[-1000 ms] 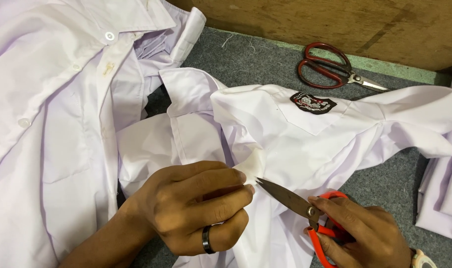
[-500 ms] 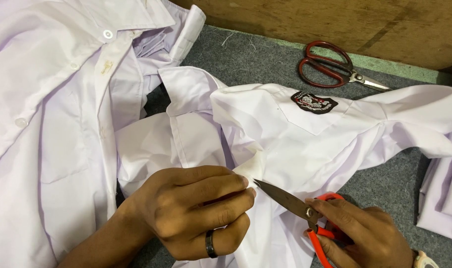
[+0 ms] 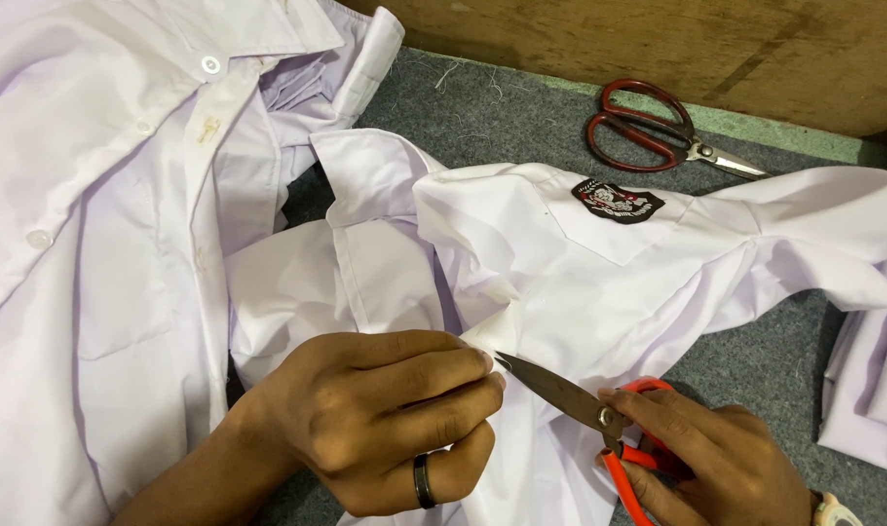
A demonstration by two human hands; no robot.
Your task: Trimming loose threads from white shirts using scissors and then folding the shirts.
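Two hands in view, both busy on one white shirt with a dark crest patch [image 3: 599, 282]. The left hand [image 3: 385, 419], with one dark ring [image 3: 423, 480] on it, is closed in a pinch on a fold of that shirt's fabric. The right hand [image 3: 706, 458] is wrapped around the orange-handled scissors [image 3: 589, 414], fingers through the loops, blades nearly shut with the tip touching the cloth right beside the left fingertips.

Scissors count: two pairs. The second pair, red-handled scissors [image 3: 658, 127], lies untouched on the grey felt table [image 3: 502, 107], well beyond the right hand, near the wooden board [image 3: 658, 49].

Shirts: the crest one under the hands, a buttoned white shirt [image 3: 102, 224] spread out past the left hand, plus more folded white cloth [image 3: 872, 390] off past the right hand, too cropped to count.
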